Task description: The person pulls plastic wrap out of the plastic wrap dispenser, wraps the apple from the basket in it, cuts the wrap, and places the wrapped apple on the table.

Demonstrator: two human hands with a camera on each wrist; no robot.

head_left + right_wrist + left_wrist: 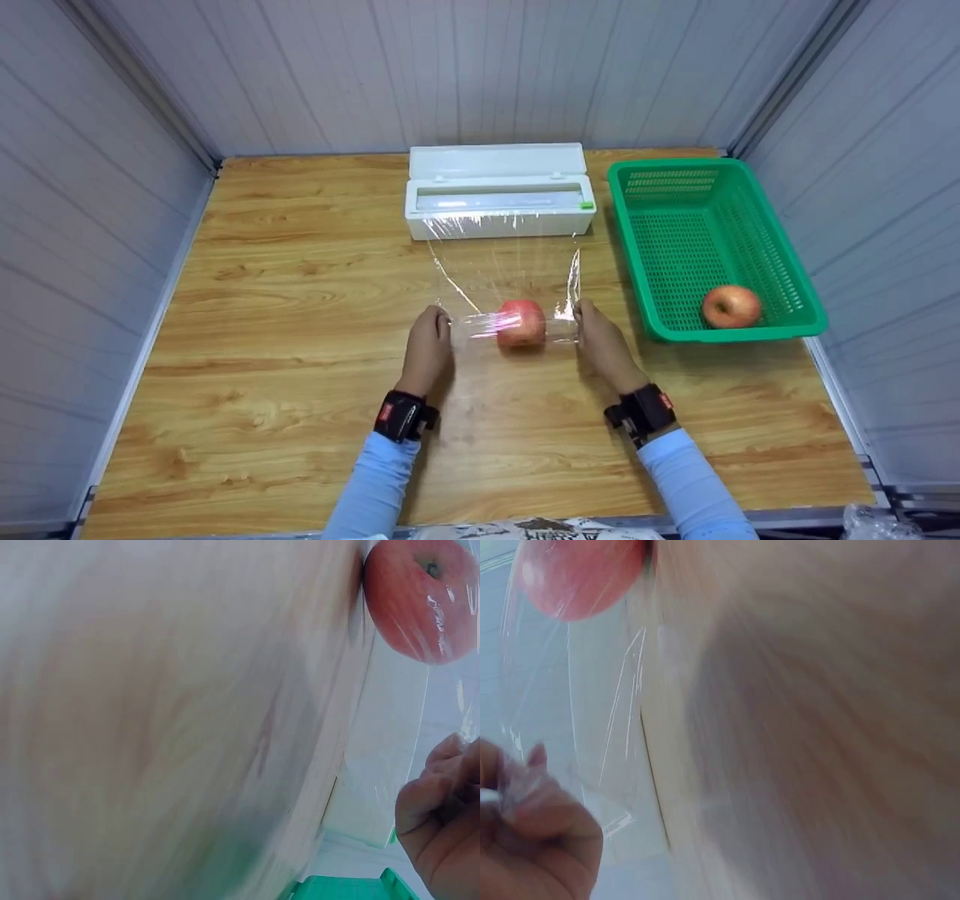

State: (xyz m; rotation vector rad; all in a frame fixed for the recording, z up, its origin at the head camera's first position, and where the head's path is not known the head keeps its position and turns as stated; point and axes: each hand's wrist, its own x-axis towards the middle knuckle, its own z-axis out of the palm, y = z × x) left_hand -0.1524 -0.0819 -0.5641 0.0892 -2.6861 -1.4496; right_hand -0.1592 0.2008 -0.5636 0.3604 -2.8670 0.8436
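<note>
A sheet of clear plastic wrap (480, 270) stretches from the white wrap dispenser (499, 225) toward me. My left hand (427, 346) pinches its near left corner, and the film bunches between thumb and fingers in the left wrist view. At the near right corner, my right hand (604, 346) grips the film with curled fingers. Between both hands a red apple (522, 330) stands on the wooden table, with the film's near edge drawn over it. In the right wrist view the apple (412, 607) shows its stem hollow, shiny film creases lying across its side.
The dispenser's lid (499, 161) stands open at the back, a small green slider (586, 205) at its right end. To the right is a green basket (731, 335) with another apple (732, 307) in its near corner. Panel walls (420, 75) enclose the table on three sides.
</note>
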